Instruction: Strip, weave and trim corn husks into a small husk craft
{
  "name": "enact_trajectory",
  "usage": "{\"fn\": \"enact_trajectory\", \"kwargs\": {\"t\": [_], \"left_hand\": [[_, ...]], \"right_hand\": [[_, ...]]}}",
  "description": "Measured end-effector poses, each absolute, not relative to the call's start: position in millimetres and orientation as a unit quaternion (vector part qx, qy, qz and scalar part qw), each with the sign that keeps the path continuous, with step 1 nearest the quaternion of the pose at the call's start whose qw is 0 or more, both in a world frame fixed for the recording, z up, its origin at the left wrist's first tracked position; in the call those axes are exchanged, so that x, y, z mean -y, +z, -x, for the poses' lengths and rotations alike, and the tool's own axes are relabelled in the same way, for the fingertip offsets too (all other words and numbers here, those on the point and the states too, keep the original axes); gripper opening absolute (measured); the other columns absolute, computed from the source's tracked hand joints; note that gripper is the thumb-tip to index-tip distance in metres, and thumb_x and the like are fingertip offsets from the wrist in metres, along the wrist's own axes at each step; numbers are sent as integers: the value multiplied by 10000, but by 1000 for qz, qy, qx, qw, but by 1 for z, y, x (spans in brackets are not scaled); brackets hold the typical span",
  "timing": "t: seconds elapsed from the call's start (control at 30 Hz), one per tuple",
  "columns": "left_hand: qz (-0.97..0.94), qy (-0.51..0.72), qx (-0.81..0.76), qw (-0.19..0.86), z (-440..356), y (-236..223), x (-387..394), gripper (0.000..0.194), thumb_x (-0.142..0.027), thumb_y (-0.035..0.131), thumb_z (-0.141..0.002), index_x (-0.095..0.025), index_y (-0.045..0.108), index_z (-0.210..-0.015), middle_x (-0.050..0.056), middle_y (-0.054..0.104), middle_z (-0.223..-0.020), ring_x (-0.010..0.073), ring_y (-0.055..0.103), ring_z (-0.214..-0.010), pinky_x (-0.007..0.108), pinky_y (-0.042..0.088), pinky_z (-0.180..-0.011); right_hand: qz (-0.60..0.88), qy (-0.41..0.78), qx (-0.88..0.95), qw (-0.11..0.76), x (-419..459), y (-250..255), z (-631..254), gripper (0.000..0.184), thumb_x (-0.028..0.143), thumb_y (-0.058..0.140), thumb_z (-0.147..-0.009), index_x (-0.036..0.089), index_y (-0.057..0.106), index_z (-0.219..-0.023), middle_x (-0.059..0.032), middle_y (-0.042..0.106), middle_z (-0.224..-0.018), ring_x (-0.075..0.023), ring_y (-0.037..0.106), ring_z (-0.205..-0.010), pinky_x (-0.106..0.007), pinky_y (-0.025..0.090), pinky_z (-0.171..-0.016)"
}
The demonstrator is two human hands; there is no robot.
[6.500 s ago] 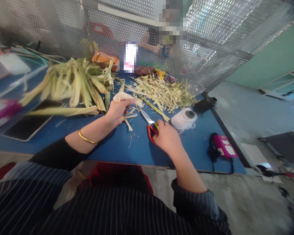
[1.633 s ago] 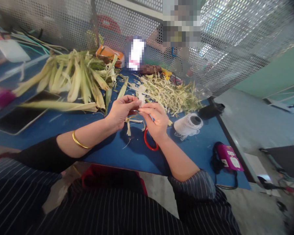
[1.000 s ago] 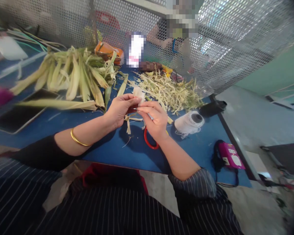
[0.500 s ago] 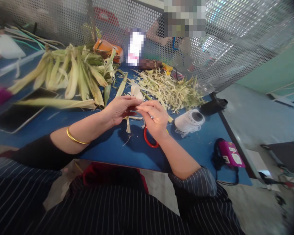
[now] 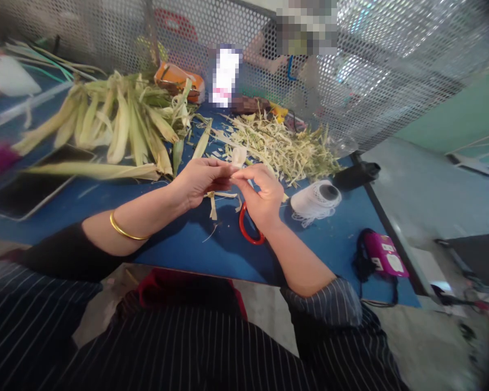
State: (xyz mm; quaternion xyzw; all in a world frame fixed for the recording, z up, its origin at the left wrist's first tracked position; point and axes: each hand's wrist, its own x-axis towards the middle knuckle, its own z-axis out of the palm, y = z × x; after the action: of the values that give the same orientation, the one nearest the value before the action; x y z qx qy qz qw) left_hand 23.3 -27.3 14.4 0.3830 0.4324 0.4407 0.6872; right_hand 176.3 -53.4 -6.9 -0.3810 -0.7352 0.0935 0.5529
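My left hand (image 5: 201, 183) and my right hand (image 5: 262, 196) meet fingertip to fingertip above the blue table (image 5: 212, 252). Between them they pinch a small pale piece of corn husk (image 5: 239, 156), whose top sticks up past the fingers. Its lower part is hidden by the fingers. A red scissors handle (image 5: 243, 231) lies just below my right hand, the rest of it covered. Scraps of husk strip (image 5: 213, 206) lie under my left hand. Behind both hands spreads a heap of shredded husk (image 5: 285, 145).
Whole corn husks (image 5: 120, 127) are piled at left, one lying across a dark phone-like slab (image 5: 28, 190). To the right stand a white thread cone (image 5: 312, 203), a black cylinder (image 5: 357, 175) and a magenta box with a cord (image 5: 385, 254). A perforated metal screen (image 5: 244, 32) closes the back.
The husk piece has shifted a little to the right above the fingertips. My right hand has turned slightly, its fingers bending into a pinch; my left hand has hardly moved.
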Motion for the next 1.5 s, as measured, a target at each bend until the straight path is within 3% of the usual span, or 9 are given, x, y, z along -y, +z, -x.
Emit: {"fn": "enact_trajectory", "kwargs": {"t": [0.4,0.57,0.83,1.0,1.2,1.33,1.5], "left_hand": [[-409,483,-421,650,-26,11,30,256,-301,856,-608,-125,700,-708,25,679,-677,97,624,-580,241,534,-645],[-412,488,-419,645,-28,8,30,294,-317,881,-560,-132,675,-659,12,665,-650,94,614,-570,247,539,-665],[-437,483,-419,632,-29,12,33,232,-280,857,-584,-138,704,-686,26,690,-685,110,636,-611,254,538,-689],[-425,496,-429,624,-29,14,32,241,-274,861,-580,-133,694,-683,16,670,-646,96,614,-568,245,531,-637],[-365,495,-441,653,-27,15,29,180,-224,825,-624,-133,686,-692,8,644,-608,91,606,-554,223,513,-593],[-352,472,-447,674,-27,14,30,151,-208,812,-639,-139,696,-706,11,655,-631,75,588,-553,204,503,-589],[-345,466,-436,688,-29,14,32,130,-183,800,-646,-147,679,-676,13,661,-657,79,593,-572,221,517,-616]], "right_hand": [[457,128,711,519,55,-2,-177,48,194,665,-835,210,635,-801,11,630,-804,-132,598,-784,-313,493,-772],[500,204,658,525,53,-5,-176,253,208,735,-757,209,544,-924,43,643,-777,-107,606,-704,-276,500,-706],[515,230,643,518,50,-6,-178,212,241,707,-772,203,546,-904,48,654,-722,-96,605,-644,-248,459,-618],[496,243,657,514,47,-8,-180,234,245,693,-802,208,516,-950,40,678,-745,-113,641,-671,-269,490,-656],[415,48,753,508,47,-5,-188,151,234,662,-850,251,611,-991,-9,645,-940,-159,632,-859,-360,493,-824],[394,-49,790,467,47,-6,-189,55,265,631,-881,287,668,-915,-18,625,-915,-181,600,-878,-385,461,-831],[392,-87,791,462,47,-9,-188,66,254,615,-891,284,668,-864,-8,634,-869,-175,597,-855,-375,445,-836]]}}
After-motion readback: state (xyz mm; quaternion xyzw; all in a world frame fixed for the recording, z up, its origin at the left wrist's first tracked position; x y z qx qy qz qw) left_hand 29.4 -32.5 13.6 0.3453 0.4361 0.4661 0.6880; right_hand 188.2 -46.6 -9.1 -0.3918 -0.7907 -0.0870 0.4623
